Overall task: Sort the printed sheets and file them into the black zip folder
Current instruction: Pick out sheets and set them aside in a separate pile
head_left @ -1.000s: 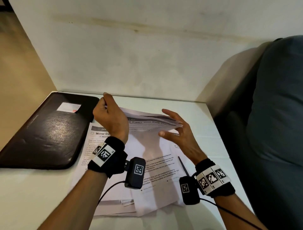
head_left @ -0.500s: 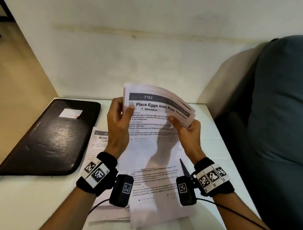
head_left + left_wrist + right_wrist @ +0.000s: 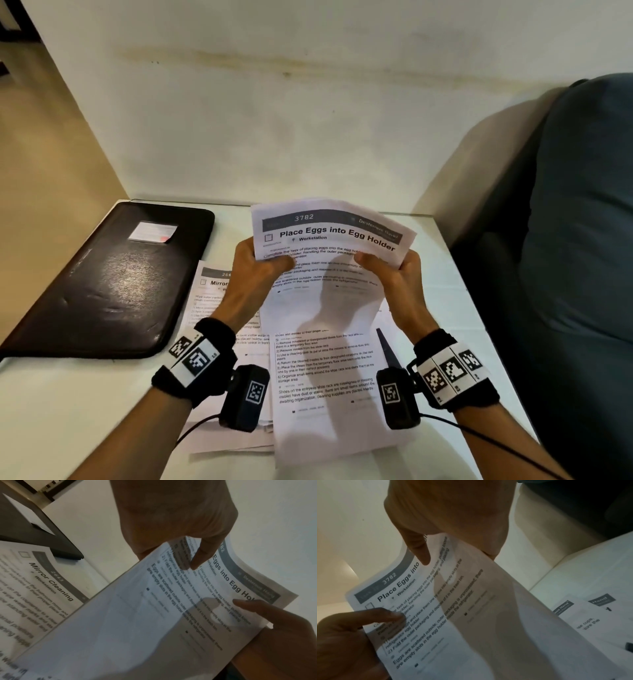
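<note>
A: What lies furthest left of the held sheets?
B: The black zip folder, flat on the white bench, closed, smooth and glossy with rounded corners and a pale label near its far edge. Nothing of its inside shows.

A: And between the folder and the held sheets?
B: A printed page headed "Mirror Cleaning", flat on the bench, its corner just beside the folder's edge.

A: The held sheets themselves?
B: A thin sheaf, top page headed "Place Eggs into Egg Holder", raised above the bench and bowed. The left hand pinches its left edge, thumb on the print, fingers curled behind. The right hand clamps the right edge the same way.

A: Below them?
B: More loose sheets overlapping on the bench.

A: Right of everything?
B: A dark blue-grey cushion.
</note>
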